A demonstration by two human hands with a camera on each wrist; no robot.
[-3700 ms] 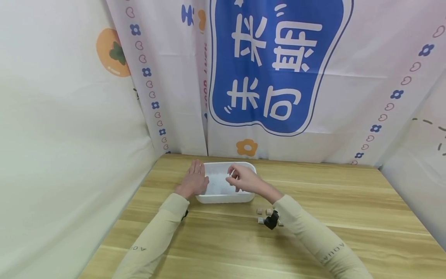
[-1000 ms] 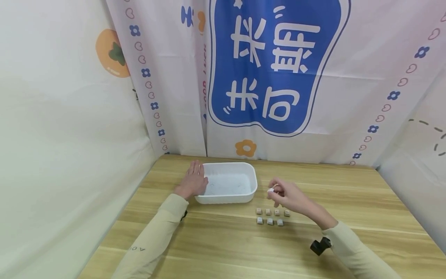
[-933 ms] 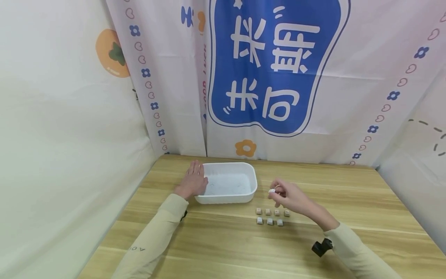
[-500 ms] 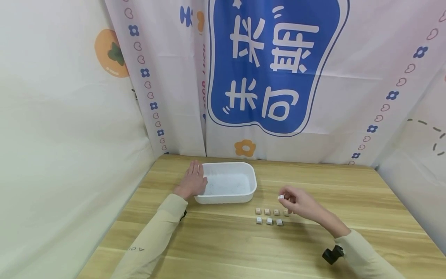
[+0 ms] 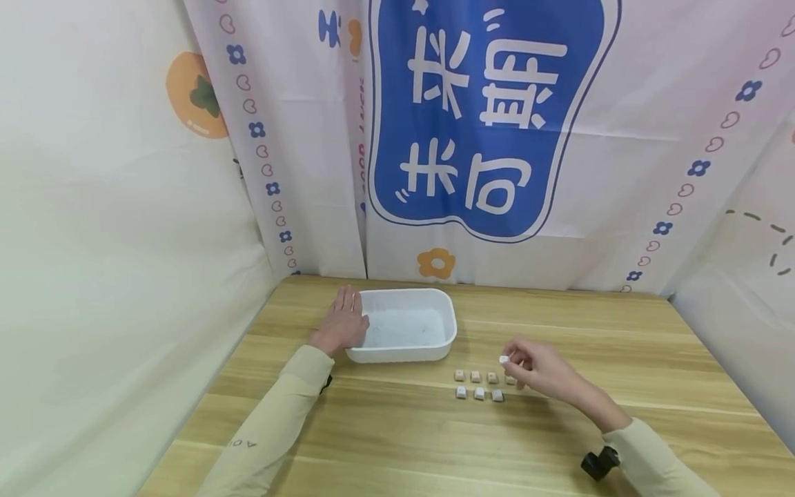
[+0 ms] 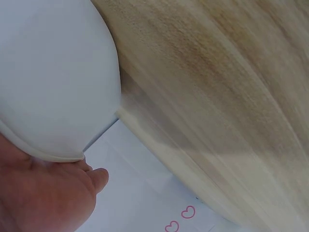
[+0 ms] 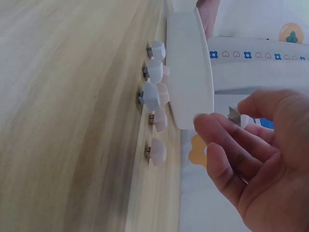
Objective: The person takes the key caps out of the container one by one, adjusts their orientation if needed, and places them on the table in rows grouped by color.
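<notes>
In the head view my left hand rests with straight fingers along the left end of a white plastic tub. The left wrist view shows that hand at the tub's rim. My right hand pinches a small white keycap between thumb and fingertips, above the right end of two rows of keycaps. In the right wrist view, a grey underside shows on the held keycap. The near row has three whitish keycaps; the far row's pinkish keycaps end partly behind the right fingers.
The tub stands on a wood-grain table, just left of and behind the keycap rows. A printed curtain hangs at the table's back edge. A white cloth wall borders the left side.
My right hand has gone from over the tub to the right, then lower towards the end of the rows, pinching a keycap. The left hand has stayed on the tub.
</notes>
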